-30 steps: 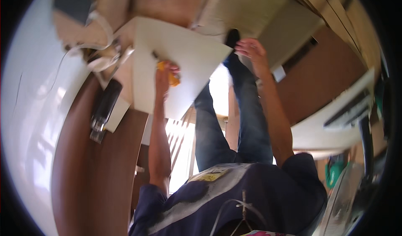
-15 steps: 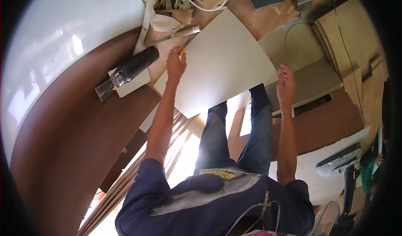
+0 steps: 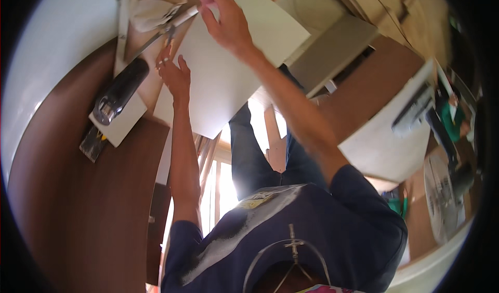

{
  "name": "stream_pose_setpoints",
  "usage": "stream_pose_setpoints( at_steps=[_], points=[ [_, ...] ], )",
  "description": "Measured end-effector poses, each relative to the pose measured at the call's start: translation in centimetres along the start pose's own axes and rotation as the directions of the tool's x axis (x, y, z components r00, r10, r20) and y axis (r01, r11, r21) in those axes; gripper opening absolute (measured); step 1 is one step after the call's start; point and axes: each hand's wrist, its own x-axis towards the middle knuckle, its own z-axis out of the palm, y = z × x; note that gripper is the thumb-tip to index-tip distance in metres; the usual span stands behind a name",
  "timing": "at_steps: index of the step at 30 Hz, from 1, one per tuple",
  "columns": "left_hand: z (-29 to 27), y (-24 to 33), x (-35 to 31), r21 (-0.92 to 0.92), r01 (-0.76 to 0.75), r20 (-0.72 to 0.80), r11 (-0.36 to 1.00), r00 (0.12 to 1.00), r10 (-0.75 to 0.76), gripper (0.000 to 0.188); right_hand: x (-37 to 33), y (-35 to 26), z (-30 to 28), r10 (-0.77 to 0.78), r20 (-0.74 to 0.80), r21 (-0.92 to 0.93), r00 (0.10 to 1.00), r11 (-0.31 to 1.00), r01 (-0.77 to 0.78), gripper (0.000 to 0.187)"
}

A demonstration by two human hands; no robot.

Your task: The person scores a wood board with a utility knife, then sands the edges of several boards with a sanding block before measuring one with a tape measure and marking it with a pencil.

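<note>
A white panel (image 3: 205, 77) lies in front of me. My left hand (image 3: 174, 75) is at its left edge with thumb and fingers apart. Just beyond those fingertips is a slim tool (image 3: 169, 39) with an orange handle and a grey blade, its exact kind unclear; whether a finger still touches it I cannot make out. Over the far part of the panel reaches my right hand (image 3: 228, 25), fingers spread and a little blurred, holding nothing I can see. Near its fingertips a pale tube-like roll (image 3: 186, 16) rests beside a cloth bag (image 3: 150, 16).
Left of the panel, a black bottle (image 3: 122, 90) lies on a small white board (image 3: 130, 117), with a dark flat tool (image 3: 93, 143) beside it. A brown curved surface (image 3: 78, 189) fills the left. At right stand a fan (image 3: 442, 189) and another person in green (image 3: 453, 119).
My right hand has swung left and up, from beside the panel to over its far part. My left hand has loosened from the orange-handled tool. The whole view has shifted.
</note>
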Motion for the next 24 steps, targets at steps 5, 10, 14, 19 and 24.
stream_pose_setpoints(
  at_steps=[5, 10, 14, 19, 24],
  points=[
    [1.1, 2.0, -3.0, -0.106, -0.088, 0.121, 0.990, 0.988, 0.101, 0.045, -16.0, 10.7, -7.0, 0.312, -0.492, -0.063, 0.813, 0.918, -0.390, 0.036],
    [3.9, 5.5, -1.6, -0.165, -0.107, 0.208, 0.980, 0.968, 0.141, 0.050, -13.6, 13.7, -14.6, 0.143, -0.500, -0.316, 0.854, 0.888, -0.333, 0.037],
    [4.2, 5.9, -1.1, -0.081, -0.023, 0.273, 0.996, 0.961, 0.045, 0.055, 0.3, 11.9, -14.5, -0.172, -0.265, -0.575, 0.949, 0.818, -0.012, 0.041],
    [4.6, 6.3, -1.4, -0.051, -0.007, 0.290, 0.999, 0.957, 0.022, 0.059, 14.5, 9.7, -11.1, -0.056, 0.028, -0.779, 0.998, 0.624, 0.057, 0.078],
    [8.2, 11.0, -1.3, -0.045, 0.004, 0.201, 0.999, 0.980, 0.005, 0.056, 19.3, 13.9, -15.5, -0.384, 0.072, -0.894, 0.921, 0.384, 0.230, 0.082]
  ],
)
